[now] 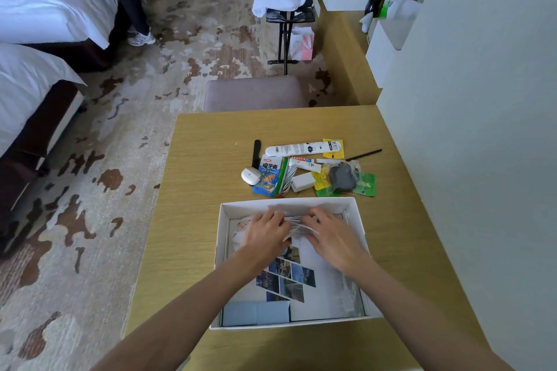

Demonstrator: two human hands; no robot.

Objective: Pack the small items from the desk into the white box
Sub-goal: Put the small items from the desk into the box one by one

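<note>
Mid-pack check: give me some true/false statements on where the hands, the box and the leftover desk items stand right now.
1. The left hand and the right hand are both inside the white box. True.
2. The white charger already lies in the box. False: it lies on the desk beyond the box, near the blue snack packet.
3. A light blue carton sits in the box's near left corner. True.
4. The white tube stands upright. False: it lies flat at the far side of the pile.
5. A photo-printed sheet lies in the box. True.
</note>
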